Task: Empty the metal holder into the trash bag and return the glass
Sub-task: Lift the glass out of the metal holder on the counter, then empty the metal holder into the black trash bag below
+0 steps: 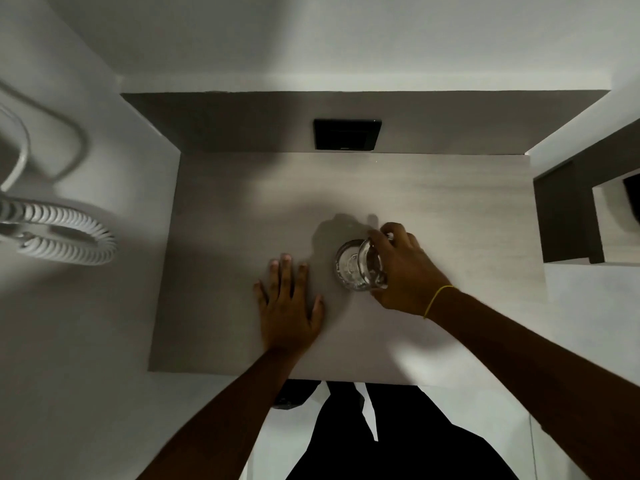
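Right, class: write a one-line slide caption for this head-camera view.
Right hand grips a clear glass on the pale countertop while the left hand rests flat beside it.

A pale grey countertop (pixel 433 202) with a faint wood grain fills a recess, walled at the back and on the left. The glass (pixel 356 265) is near its middle, tilted, its base at the surface, with the right hand (pixel 401 271) wrapped around its right side. Just left of the glass, the left hand (pixel 287 306) lies flat on the top, palm down, fingers spread. Behind the glass, a dark socket plate (pixel 347 134) sits in the back wall just above the countertop.
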Demonstrator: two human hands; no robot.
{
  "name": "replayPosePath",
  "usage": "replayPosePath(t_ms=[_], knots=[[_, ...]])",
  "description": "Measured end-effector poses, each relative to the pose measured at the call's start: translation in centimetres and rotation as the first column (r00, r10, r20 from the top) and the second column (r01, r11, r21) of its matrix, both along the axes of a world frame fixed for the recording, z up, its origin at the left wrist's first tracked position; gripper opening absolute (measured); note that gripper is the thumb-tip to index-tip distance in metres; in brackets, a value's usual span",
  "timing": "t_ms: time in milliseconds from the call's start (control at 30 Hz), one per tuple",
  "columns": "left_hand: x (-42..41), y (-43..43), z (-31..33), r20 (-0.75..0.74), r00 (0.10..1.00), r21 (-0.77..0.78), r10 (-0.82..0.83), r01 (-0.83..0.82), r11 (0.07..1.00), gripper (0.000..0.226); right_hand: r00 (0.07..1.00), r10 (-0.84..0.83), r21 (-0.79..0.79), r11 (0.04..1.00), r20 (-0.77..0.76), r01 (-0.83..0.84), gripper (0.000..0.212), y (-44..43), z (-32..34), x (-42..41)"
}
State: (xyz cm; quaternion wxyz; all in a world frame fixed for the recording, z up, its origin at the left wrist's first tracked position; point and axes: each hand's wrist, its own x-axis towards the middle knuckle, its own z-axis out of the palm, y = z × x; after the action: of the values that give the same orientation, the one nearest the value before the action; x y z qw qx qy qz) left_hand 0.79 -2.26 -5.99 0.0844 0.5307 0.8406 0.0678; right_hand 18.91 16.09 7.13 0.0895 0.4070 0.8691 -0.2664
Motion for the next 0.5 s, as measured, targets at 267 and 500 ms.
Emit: replayPosePath(t_ms=[267, 500], knots=[[0.1, -0.1, -0.1, -0.013, 1.000, -0.001, -0.002, 0.002, 1.000, 0.076, 0.978, -0.081, 0.131, 0.990, 0.192, 0.056, 0.121, 2.1, -1.9, 7.4], [0.0, -0.1, -0.4, -0.013, 1.000, 0.001, 0.007, -0.007, 1.000, 0.076, 0.971, -0.102, 0.118, 0.990, 0.215, 0.078, 0.120, 2.5, -4.4, 9.4]])
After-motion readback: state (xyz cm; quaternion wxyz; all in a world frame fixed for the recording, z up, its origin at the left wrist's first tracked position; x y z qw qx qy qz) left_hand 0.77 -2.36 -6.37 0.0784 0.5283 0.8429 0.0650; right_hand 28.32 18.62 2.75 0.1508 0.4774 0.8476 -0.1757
